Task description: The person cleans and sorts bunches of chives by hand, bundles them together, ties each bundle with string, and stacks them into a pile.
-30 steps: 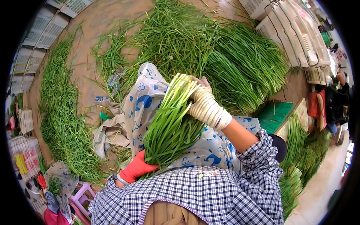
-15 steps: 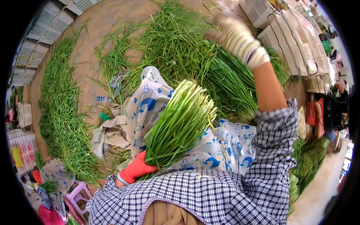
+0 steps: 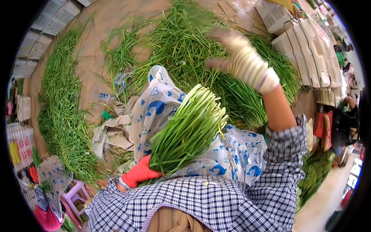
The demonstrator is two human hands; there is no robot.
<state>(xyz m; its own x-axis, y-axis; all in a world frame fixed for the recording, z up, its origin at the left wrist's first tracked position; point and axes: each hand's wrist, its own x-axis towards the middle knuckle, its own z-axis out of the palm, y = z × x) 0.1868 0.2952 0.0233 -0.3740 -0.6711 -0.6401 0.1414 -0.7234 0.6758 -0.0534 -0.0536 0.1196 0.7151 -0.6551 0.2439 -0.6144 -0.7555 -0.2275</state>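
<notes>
My left hand (image 3: pixel 141 172), in a red glove, is wrapped round the leafy end of a bunch of green stalks (image 3: pixel 185 135). The bunch lies slanted over my lap on a translucent plastic apron (image 3: pixel 156 104) with blue prints, its pale cut ends pointing up and right. Out above the large heap of green stalks (image 3: pixel 185 50) is my right hand (image 3: pixel 243 58), in a striped cream glove. Its fingers are spread and blurred by motion, with nothing seen between them.
A long row of loose greens (image 3: pixel 63 112) runs down the left floor. White crates (image 3: pixel 295 48) stand at the upper right, more (image 3: pixel 52 19) at the upper left. A purple stool (image 3: pixel 75 195) is at the lower left. Partly seen people are at both side edges.
My right hand has left the bunch's pale ends and moved up and right over the heap, its fingers now apart. My left hand has kept its hold on the bunch.
</notes>
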